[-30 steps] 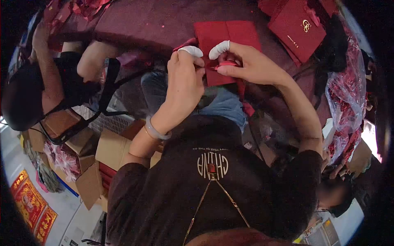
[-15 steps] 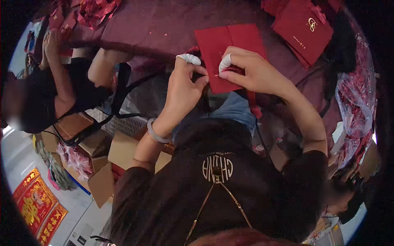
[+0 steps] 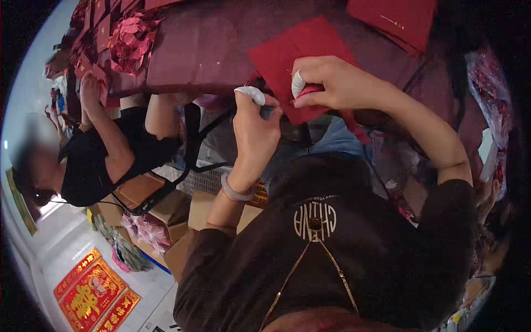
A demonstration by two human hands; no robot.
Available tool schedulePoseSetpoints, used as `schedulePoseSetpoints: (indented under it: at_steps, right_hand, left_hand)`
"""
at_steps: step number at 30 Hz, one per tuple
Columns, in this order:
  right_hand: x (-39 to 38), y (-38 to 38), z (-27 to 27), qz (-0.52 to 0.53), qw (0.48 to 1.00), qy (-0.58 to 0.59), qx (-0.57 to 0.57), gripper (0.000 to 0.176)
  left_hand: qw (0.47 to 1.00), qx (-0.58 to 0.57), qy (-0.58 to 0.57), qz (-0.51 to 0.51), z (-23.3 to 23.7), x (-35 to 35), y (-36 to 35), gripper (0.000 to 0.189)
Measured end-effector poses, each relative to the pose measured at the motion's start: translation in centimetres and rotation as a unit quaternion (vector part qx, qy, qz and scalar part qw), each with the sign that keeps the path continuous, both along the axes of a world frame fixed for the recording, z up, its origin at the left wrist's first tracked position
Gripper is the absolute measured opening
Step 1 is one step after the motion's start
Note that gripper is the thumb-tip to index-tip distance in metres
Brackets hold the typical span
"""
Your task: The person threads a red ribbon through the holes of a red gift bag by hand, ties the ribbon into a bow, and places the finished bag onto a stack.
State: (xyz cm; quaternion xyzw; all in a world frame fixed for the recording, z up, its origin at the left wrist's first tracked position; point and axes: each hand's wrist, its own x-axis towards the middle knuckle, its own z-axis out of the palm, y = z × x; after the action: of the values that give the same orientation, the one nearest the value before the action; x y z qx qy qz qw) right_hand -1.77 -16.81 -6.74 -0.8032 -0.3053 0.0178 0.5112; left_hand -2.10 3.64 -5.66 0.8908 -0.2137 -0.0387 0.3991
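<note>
A red folded card (image 3: 287,55) lies over the near edge of the dark red table (image 3: 204,44). My right hand (image 3: 332,83), with a white finger cot on its index finger, pinches the card's lower edge. My left hand (image 3: 257,130), a white cot on its thumb, pinches the same edge from the left, just beside the right hand. A pale bangle sits on my left wrist.
A stack of red envelopes (image 3: 401,19) lies at the table's far right. A person in black (image 3: 105,149) works at the left beside heaps of red foil pieces (image 3: 130,41). Cardboard boxes (image 3: 182,210) stand below the table. Clear bags of red items (image 3: 492,99) hang at the right.
The view has swung left and down, so the table and card sit higher in frame. Both hands stay pinched on the card's lower edge; the left hand has dropped slightly.
</note>
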Motion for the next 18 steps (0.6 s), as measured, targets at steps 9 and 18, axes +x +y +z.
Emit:
schedulePoseSetpoints:
  at_steps: [9,18]
  right_hand:
    - [-0.3,0.8,-0.8,-0.051,0.997,0.001,0.058,0.017]
    - [-0.1,0.3,-0.5,0.017,0.996,0.001,0.089,0.027]
  left_hand:
    - [0.958,-0.136,0.251,0.024,1.3,0.4,0.7,0.03]
    - [0.869,-0.316,0.371,0.082,1.1,-0.5,0.6,0.02]
